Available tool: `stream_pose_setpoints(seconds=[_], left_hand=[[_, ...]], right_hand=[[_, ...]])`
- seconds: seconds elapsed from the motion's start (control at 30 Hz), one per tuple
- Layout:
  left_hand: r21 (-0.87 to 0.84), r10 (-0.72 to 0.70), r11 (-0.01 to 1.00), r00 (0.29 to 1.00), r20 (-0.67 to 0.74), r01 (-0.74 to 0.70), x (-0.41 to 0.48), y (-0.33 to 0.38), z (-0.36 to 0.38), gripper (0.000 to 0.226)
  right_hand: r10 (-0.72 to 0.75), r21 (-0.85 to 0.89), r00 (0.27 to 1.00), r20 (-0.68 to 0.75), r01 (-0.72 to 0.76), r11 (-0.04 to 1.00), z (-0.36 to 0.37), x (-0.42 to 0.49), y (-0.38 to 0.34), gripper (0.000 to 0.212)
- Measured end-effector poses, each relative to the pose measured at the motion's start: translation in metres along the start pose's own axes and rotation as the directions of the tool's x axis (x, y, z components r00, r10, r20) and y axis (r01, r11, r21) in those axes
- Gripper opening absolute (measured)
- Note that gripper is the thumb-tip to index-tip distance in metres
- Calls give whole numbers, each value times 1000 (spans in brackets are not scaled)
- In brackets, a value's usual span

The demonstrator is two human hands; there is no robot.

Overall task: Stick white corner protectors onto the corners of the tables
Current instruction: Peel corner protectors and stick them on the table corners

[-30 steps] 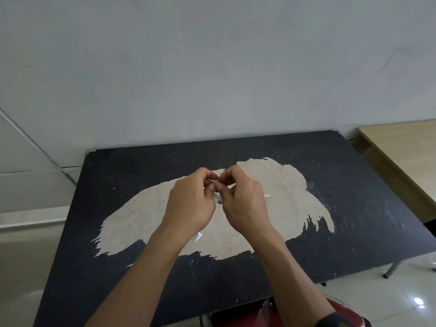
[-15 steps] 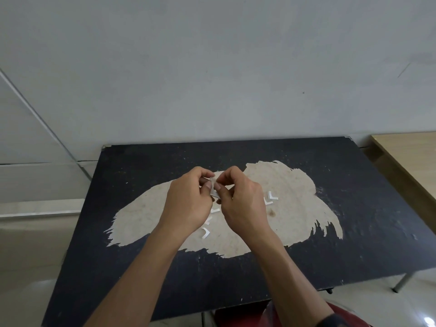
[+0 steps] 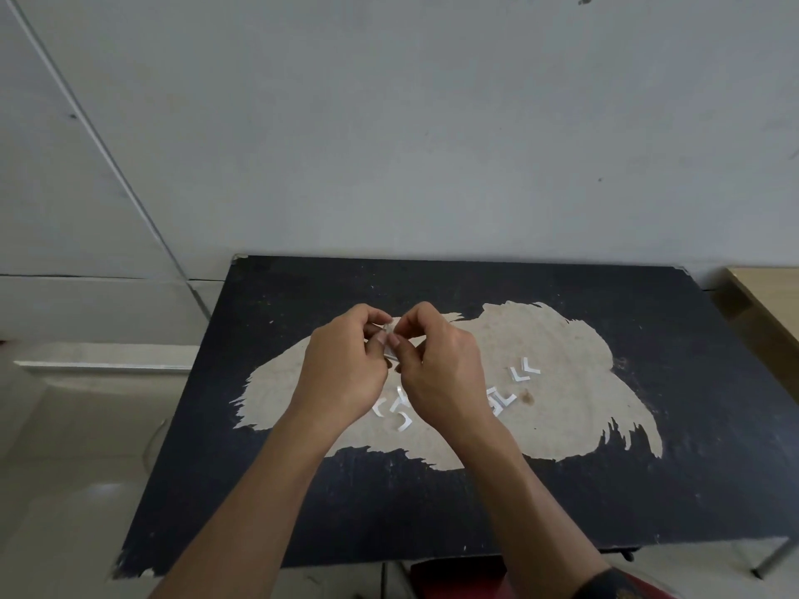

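- Left hand (image 3: 341, 373) and right hand (image 3: 441, 373) are raised together over the middle of the black table (image 3: 432, 512), knuckles toward the camera and fingertips meeting.
- Both hands pinch one small pale corner protector (image 3: 388, 331) between thumbs and forefingers. The fingers hide most of it, so its shape is not clear. It is held above the tabletop, not resting on it.
- Remaining fingers of both hands are curled inward. The hands touch at the fingertips.
- Loose protectors, white and L-shaped, lie flat on the table in three small groups: a pair (image 3: 525, 369) to the right of the right hand, another couple (image 3: 501, 402) just beside the right wrist, and a few (image 3: 391, 415) under the gap between the two wrists.
- All the loose pieces sit on the worn tan patch (image 3: 562, 339), where the black surface has peeled away across the table's centre.
- The far edge of the table stands against a grey wall (image 3: 432, 123). Both far corners show, with chipped edges.
- A wood-coloured table (image 3: 769, 296) stands just beside the black one at the right edge of view.
- Pale tiled floor (image 3: 65, 447) to the left. A metal table leg (image 3: 774, 559) shows lower right.
- Something red (image 3: 454, 577) is below the near table edge, partly cut off.
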State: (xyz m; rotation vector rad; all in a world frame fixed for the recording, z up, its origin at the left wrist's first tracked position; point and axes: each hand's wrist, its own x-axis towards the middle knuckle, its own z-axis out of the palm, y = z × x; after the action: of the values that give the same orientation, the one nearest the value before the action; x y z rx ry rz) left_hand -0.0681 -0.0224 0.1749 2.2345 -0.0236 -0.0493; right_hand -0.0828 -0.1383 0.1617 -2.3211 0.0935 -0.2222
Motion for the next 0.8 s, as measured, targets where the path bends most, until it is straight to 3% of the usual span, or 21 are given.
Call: stream_pose_setpoints(seconds=[0.17,0.43,0.8], left_hand=[[-5,-20,1000,999,-29,20,-4,-6,-8,18],[-24,-31,999,998,-50,30,-8,-12,-20,18],[-63,-49,997,995,-83,44,-11,-23,-23,18]], right_hand=[[3,17,1000,28,-4,1000,7,-2,-8,17],[-49,6,998,28,49,999,15,-5,-16,2],[-63,10,998,14,63,998,23,-6,-18,16]])
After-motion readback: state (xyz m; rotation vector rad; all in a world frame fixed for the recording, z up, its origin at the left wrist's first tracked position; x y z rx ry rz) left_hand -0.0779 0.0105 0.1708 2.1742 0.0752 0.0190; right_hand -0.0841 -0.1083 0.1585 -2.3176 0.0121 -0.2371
